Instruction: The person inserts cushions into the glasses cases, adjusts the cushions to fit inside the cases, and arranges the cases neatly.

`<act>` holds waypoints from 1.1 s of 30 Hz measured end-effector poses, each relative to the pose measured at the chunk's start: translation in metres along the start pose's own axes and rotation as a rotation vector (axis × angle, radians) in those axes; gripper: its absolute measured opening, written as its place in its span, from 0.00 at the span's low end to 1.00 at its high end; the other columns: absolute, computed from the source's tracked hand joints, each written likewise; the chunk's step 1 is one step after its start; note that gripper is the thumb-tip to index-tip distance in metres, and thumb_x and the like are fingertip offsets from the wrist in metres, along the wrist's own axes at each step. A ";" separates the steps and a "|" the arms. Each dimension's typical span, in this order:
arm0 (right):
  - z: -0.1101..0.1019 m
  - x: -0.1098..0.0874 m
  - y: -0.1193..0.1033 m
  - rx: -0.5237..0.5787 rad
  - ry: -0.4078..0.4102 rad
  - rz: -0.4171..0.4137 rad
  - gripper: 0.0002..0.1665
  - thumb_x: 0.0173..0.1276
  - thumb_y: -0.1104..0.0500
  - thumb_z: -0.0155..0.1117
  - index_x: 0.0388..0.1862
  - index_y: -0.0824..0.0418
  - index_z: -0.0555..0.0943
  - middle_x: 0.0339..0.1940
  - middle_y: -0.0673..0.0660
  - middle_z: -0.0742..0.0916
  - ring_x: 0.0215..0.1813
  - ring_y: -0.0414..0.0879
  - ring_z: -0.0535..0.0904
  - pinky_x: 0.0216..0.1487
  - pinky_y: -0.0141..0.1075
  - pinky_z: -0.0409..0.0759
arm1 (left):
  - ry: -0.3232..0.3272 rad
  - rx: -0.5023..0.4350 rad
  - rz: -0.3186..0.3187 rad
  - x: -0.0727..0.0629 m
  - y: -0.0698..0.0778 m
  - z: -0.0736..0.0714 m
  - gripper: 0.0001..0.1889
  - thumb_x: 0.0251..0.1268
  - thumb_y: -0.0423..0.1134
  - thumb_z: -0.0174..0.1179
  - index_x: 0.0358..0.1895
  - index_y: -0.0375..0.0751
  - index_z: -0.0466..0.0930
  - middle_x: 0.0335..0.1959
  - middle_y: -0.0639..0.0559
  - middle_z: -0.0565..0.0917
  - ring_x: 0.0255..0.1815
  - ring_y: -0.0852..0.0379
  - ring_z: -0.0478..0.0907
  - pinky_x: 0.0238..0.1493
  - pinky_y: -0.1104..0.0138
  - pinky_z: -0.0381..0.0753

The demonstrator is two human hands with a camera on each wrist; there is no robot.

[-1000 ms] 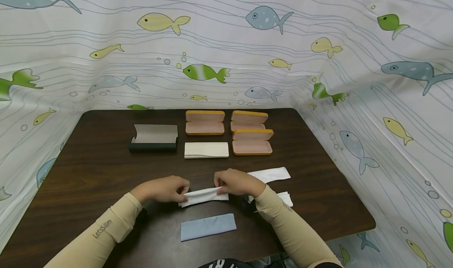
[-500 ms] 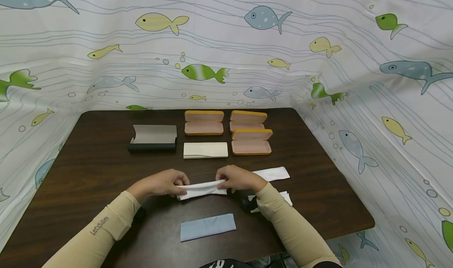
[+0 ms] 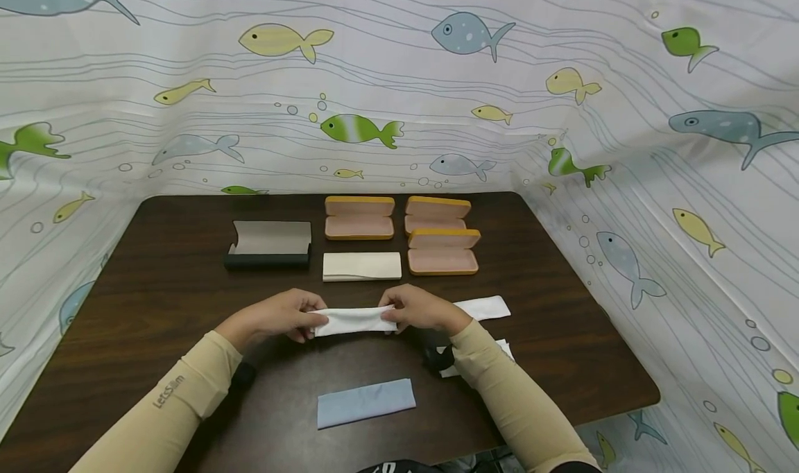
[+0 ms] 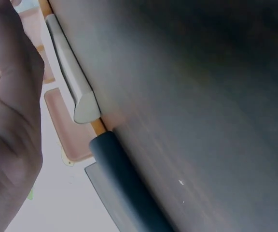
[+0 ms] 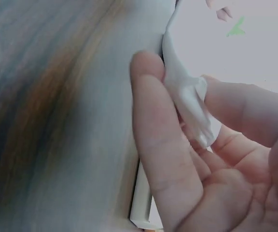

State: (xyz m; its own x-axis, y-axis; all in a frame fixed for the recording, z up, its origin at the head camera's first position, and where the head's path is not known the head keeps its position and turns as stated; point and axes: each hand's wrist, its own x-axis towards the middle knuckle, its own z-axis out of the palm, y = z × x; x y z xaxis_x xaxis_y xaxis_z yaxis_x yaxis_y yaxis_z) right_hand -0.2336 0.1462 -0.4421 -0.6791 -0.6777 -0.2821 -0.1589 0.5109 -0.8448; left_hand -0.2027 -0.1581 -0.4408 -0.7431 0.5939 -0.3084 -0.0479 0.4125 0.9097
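Note:
A folded white cloth is stretched between both hands over the middle of the table. My left hand pinches its left end; in the left wrist view that hand shows at the left edge, with its fingertips mostly cut off. The right end is pinched by my right hand. Close up in the right wrist view, thumb and fingers of that hand hold the bunched end of the white cloth. Nearer the body lies a folded light blue cloth.
Open orange cases with pink lining stand at the back, beside a closed cream case and an open dark green case. More white cloths lie right, partly behind the right forearm. A fish-print curtain surrounds the table.
Both hands have raised the white cloth up and away from the body, and it is now held nearly level and straighter. The blue cloth and the cases have stayed put.

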 end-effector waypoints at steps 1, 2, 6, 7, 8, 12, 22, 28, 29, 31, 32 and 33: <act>0.000 0.001 0.000 0.007 0.004 0.002 0.05 0.75 0.67 0.61 0.46 0.67 0.82 0.36 0.56 0.82 0.35 0.45 0.82 0.39 0.39 0.87 | 0.004 -0.007 -0.004 0.001 0.000 -0.001 0.09 0.74 0.38 0.61 0.45 0.33 0.80 0.30 0.48 0.81 0.32 0.53 0.79 0.33 0.62 0.83; 0.000 0.001 0.001 0.009 0.010 0.002 0.05 0.75 0.67 0.61 0.46 0.67 0.82 0.36 0.56 0.82 0.35 0.45 0.82 0.39 0.39 0.87 | 0.007 -0.012 -0.006 0.001 0.000 -0.002 0.10 0.74 0.38 0.61 0.46 0.32 0.80 0.32 0.47 0.82 0.34 0.53 0.80 0.34 0.60 0.84; -0.003 0.004 0.002 0.031 0.050 0.004 0.05 0.76 0.66 0.61 0.46 0.67 0.82 0.37 0.55 0.84 0.34 0.46 0.81 0.37 0.39 0.86 | 0.005 -0.047 -0.005 0.005 0.000 -0.007 0.11 0.74 0.37 0.61 0.49 0.30 0.80 0.37 0.45 0.86 0.39 0.50 0.82 0.38 0.58 0.86; -0.004 0.005 0.003 0.040 0.062 0.000 0.06 0.76 0.66 0.60 0.46 0.67 0.82 0.38 0.55 0.85 0.34 0.46 0.83 0.36 0.39 0.85 | 0.006 -0.057 -0.003 0.006 0.001 -0.008 0.12 0.74 0.36 0.61 0.49 0.29 0.79 0.38 0.45 0.86 0.40 0.50 0.83 0.39 0.58 0.86; -0.005 0.006 0.003 0.058 0.074 -0.004 0.06 0.77 0.66 0.60 0.47 0.67 0.82 0.38 0.56 0.86 0.35 0.47 0.83 0.36 0.39 0.85 | 0.008 -0.068 -0.003 0.007 0.001 -0.009 0.12 0.74 0.36 0.60 0.50 0.29 0.79 0.39 0.44 0.86 0.41 0.50 0.83 0.39 0.58 0.86; -0.009 0.011 0.005 0.129 0.126 -0.009 0.08 0.77 0.66 0.58 0.50 0.68 0.80 0.40 0.57 0.87 0.36 0.48 0.86 0.36 0.38 0.84 | 0.027 -0.125 -0.015 0.011 0.002 -0.015 0.14 0.75 0.36 0.60 0.55 0.28 0.78 0.41 0.42 0.86 0.42 0.50 0.84 0.39 0.61 0.86; -0.024 0.024 0.000 0.265 0.203 0.050 0.14 0.77 0.67 0.59 0.58 0.69 0.78 0.43 0.61 0.87 0.33 0.47 0.85 0.36 0.37 0.84 | 0.101 -0.257 -0.039 0.027 0.007 -0.030 0.28 0.75 0.34 0.59 0.71 0.24 0.64 0.54 0.36 0.81 0.45 0.51 0.84 0.41 0.66 0.86; -0.034 0.033 -0.004 0.294 0.235 0.061 0.15 0.76 0.68 0.59 0.60 0.68 0.76 0.44 0.62 0.87 0.36 0.51 0.86 0.39 0.39 0.85 | 0.131 -0.283 -0.033 0.037 0.009 -0.038 0.29 0.76 0.34 0.59 0.74 0.26 0.62 0.55 0.36 0.79 0.49 0.49 0.84 0.44 0.64 0.86; -0.035 0.035 -0.005 0.295 0.240 0.059 0.16 0.76 0.69 0.59 0.60 0.68 0.76 0.43 0.62 0.87 0.37 0.53 0.87 0.40 0.40 0.86 | 0.137 -0.287 -0.034 0.038 0.008 -0.040 0.30 0.76 0.35 0.58 0.74 0.26 0.61 0.55 0.36 0.79 0.50 0.48 0.83 0.45 0.64 0.86; -0.037 0.041 -0.007 0.294 0.256 0.057 0.16 0.76 0.69 0.59 0.61 0.68 0.76 0.41 0.61 0.86 0.41 0.59 0.87 0.40 0.40 0.86 | 0.153 -0.295 -0.038 0.039 0.007 -0.043 0.30 0.77 0.36 0.58 0.75 0.27 0.60 0.56 0.37 0.78 0.52 0.48 0.83 0.48 0.62 0.85; -0.038 0.043 -0.008 0.289 0.260 0.054 0.17 0.76 0.69 0.59 0.61 0.68 0.76 0.41 0.61 0.86 0.42 0.60 0.87 0.41 0.40 0.86 | 0.161 -0.297 -0.042 0.039 0.006 -0.044 0.30 0.77 0.36 0.57 0.75 0.27 0.59 0.56 0.37 0.77 0.52 0.48 0.82 0.49 0.61 0.85; -0.038 0.046 -0.008 0.288 0.264 0.055 0.17 0.76 0.68 0.59 0.61 0.68 0.76 0.40 0.62 0.86 0.43 0.61 0.87 0.42 0.41 0.86 | 0.168 -0.299 -0.045 0.040 0.005 -0.045 0.30 0.78 0.36 0.56 0.75 0.28 0.59 0.57 0.37 0.76 0.52 0.49 0.82 0.50 0.60 0.84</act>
State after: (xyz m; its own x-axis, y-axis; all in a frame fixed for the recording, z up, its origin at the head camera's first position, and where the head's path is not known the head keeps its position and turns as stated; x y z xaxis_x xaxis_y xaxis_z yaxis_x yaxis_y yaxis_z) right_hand -0.2911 0.1307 -0.4307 -0.8477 -0.4752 -0.2359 0.0653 0.3478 -0.9353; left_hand -0.2626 -0.1635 -0.4357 -0.8341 0.4473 -0.3228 -0.2584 0.2001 0.9451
